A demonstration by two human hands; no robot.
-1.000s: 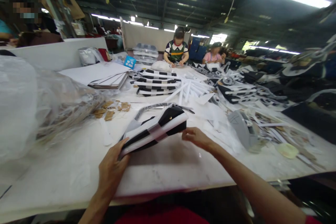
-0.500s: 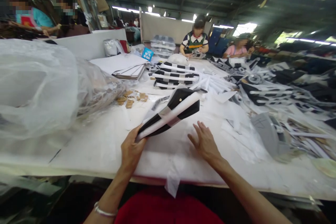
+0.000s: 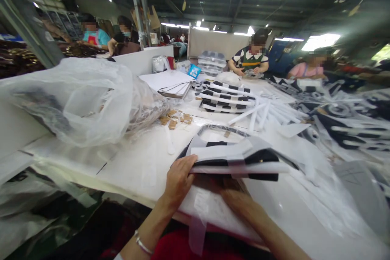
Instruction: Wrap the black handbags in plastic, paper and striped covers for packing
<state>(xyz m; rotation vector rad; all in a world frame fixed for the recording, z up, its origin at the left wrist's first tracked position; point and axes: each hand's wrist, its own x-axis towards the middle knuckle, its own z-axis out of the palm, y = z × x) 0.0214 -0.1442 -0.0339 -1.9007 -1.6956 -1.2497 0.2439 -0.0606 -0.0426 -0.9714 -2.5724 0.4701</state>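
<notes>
My left hand (image 3: 180,174) grips the left end of a flat black bag (image 3: 262,157) near the table's front edge. White strips and a band of clear tape lie over the bag, and a thin dark strap (image 3: 225,128) loops up behind it. Under the bag's lower edge is my right hand (image 3: 233,195), smeared by motion, with its fingers hidden. Beyond the bag lies a stack of similar black bags with white strips (image 3: 227,99).
A big clear plastic sack (image 3: 100,101) bulges on the left. Brown tags (image 3: 173,122), white sheets (image 3: 166,79) and loose white strips (image 3: 263,115) lie farther back. A co-worker (image 3: 252,59) stands across the table. More wrapped pieces (image 3: 347,126) crowd the right side.
The bag has turned from slanting upward to lying nearly level, lower and farther right. My right hand has passed from open beside it to underneath. The view has swung left.
</notes>
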